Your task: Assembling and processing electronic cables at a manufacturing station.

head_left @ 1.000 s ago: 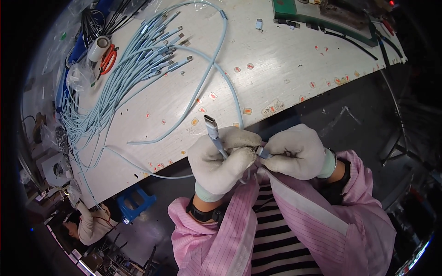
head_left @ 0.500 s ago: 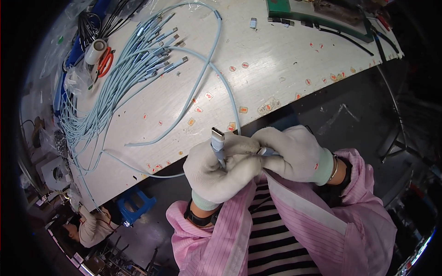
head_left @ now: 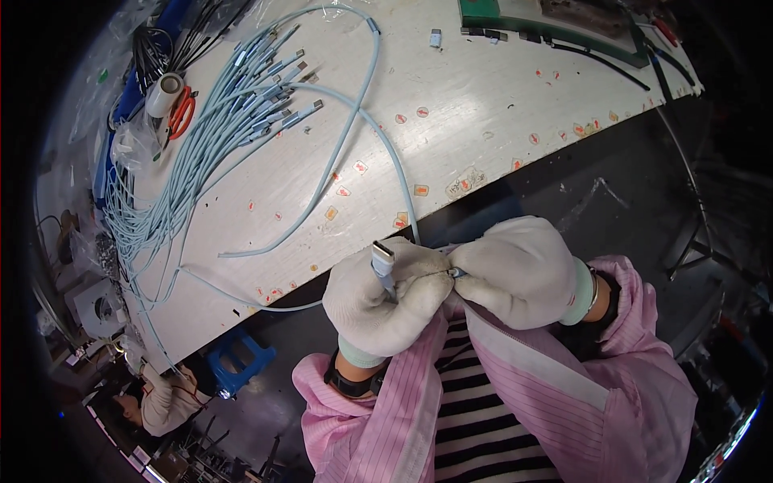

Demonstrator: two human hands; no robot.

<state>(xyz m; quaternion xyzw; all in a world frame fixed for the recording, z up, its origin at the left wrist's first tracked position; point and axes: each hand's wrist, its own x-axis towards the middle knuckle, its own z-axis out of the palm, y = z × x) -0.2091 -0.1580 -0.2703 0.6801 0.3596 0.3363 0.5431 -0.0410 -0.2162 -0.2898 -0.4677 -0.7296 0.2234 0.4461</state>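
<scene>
While left gloved hand (head_left: 388, 299) grips light-blue USB-C plug (head_left: 382, 259), frame centre, right gloved hand (head_left: 522, 272) pinches small, mostly hidden connector piece (head_left: 457, 272); handwork looks unfinished; cable bundle (head_left: 203, 165), upper left, already plug-ended.

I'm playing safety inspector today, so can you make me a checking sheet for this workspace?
Surface: white table with scattered orange-red stickers.
Things in hand: light-blue plug, silver tip up; small part, mostly hidden.
Clutter: white roll, orange-handled scissors and crumpled plastic, at left.
Hands: both white-gloved; left hand holds the plug, right hand pinches the small part.
Cables: light-blue bundle on the table; black cables, upper left.
Surroundings: blue stool and another person, lower left.
</scene>
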